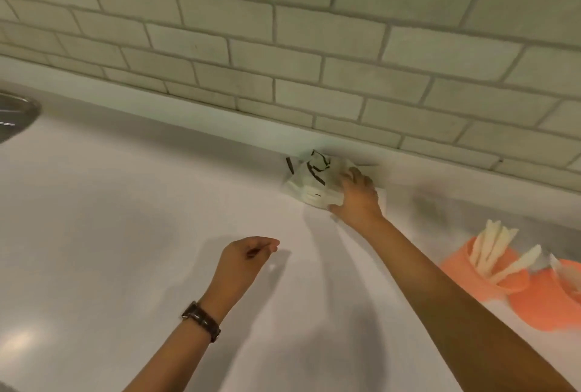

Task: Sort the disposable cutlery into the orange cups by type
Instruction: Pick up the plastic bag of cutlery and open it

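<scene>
Your left hand (pixel 248 255), a dark watch (pixel 202 321) on its wrist, hangs over the white counter (pixel 94 234) with fingers loosely curled and pinched on nothing visible. To the right of those fingers, two orange cups (pixel 481 275) stand touching, the nearer one (pixel 547 300) cut by the frame edge, white cutlery (pixel 493 248) upright in both. Farther back, your right hand (pixel 358 200) lies spread on a white packet with black lettering (pixel 314 178), fingertips against it below the tiled wall (pixel 283 30); whether they grip it is unclear

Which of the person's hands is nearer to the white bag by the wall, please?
The right hand: it rests on the white bag. The left hand hovers over the counter, well short of it.
</scene>
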### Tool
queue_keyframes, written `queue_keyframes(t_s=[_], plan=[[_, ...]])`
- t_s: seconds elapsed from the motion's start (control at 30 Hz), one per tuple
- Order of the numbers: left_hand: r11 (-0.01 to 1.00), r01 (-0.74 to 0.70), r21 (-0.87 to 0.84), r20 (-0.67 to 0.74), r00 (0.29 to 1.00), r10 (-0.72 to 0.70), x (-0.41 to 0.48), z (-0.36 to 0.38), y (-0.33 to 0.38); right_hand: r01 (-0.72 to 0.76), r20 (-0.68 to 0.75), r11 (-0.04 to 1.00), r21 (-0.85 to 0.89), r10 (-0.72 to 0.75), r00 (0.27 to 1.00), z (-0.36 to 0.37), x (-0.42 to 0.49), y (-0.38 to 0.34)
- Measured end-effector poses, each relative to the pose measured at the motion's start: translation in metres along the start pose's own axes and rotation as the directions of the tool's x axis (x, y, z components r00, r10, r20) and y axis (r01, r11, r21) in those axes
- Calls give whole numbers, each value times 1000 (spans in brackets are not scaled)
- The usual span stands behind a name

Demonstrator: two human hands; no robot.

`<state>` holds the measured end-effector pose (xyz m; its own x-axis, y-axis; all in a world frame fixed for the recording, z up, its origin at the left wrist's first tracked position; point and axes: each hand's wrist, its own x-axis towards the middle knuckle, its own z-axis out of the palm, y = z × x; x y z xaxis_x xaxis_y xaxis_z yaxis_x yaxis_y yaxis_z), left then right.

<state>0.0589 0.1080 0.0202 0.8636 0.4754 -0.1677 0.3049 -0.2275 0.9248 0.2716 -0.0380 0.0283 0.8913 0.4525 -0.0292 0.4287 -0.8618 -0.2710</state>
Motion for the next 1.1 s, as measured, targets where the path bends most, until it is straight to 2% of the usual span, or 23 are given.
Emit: queue_keyframes(t_s=[0.07, 0.2, 0.27, 0.4, 0.6, 0.73, 0.83, 0.9, 0.97, 1.03, 1.1], plan=[[1000, 7, -19, -32, 999, -7, 5, -14, -7, -26, 41, 996, -80, 30, 999, 1, 32, -11], [999, -2, -34, -52, 999, 0, 11, -30, -17, -158, 152, 987, -18, 159, 976, 9, 65, -14], [999, -7, -43, -56, 998, 4, 13, -35, -20, -164, 113, 985, -56, 169, 979, 11, 63, -16], [998, -27, -60, -42, 999, 25, 18, -39, -17, -34, -117, 982, -183, 13, 993, 22, 21, -26], [995, -76, -58, -34, 997, 74, 18, -32, -1, 189, -311, 967, -174, -236, 921, 65, -98, -25], [993, -84, -87, -82, 994, 77, 5, -28, 4, 247, -316, 959, -139, -279, 907, 91, -172, -13], [999, -8, -33, -128, 992, 3, -6, -20, 1, 282, -290, 953, -115, -304, 908, 106, -220, -2], [994, 88, 65, -56, 995, -85, -13, -15, -8, 296, -296, 951, -92, -310, 903, 110, -243, 5], [983, 121, 137, 50, 990, -129, -21, -9, -14, 309, -285, 947, -85, -321, 903, 110, -259, 10], [985, 77, 152, 121, 988, -96, -31, -4, -14, 329, -279, 942, -72, -335, 900, 104, -270, 15], [987, -17, 159, 134, 991, -5, -40, -1, -8, 333, -311, 942, -38, -328, 892, 92, -275, 17]])
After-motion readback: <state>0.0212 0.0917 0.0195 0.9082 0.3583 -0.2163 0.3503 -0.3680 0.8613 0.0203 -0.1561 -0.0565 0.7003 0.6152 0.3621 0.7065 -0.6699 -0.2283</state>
